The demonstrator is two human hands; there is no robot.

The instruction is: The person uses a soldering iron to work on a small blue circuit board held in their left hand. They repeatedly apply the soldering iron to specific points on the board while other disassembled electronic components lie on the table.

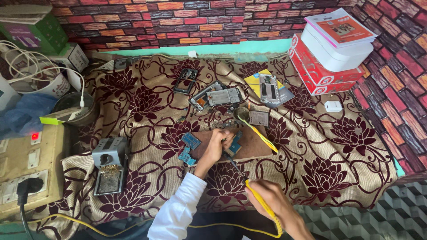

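Brick-pattern walls are backing a table [338,146] draped in floral cloth. At its middle a brown wooden board [253,149] is lying flat — everything else is placed from it. On the board's left part, the left hand [216,144] is pressing down a blue circuit board [235,143], grip pinching its edge. Just below the board, the right hand [271,200] is wrapping its grip around a yellow soldering iron [255,195], tip pointing up toward the circuit board; contact is not clear. Left of the board, another blue circuit piece [190,141] is lying — further left a grey iron stand [109,171]. Above the board, opened phone frames [215,95] are lying. Upper right of it, red and white boxes [327,62] are sitting stacked.
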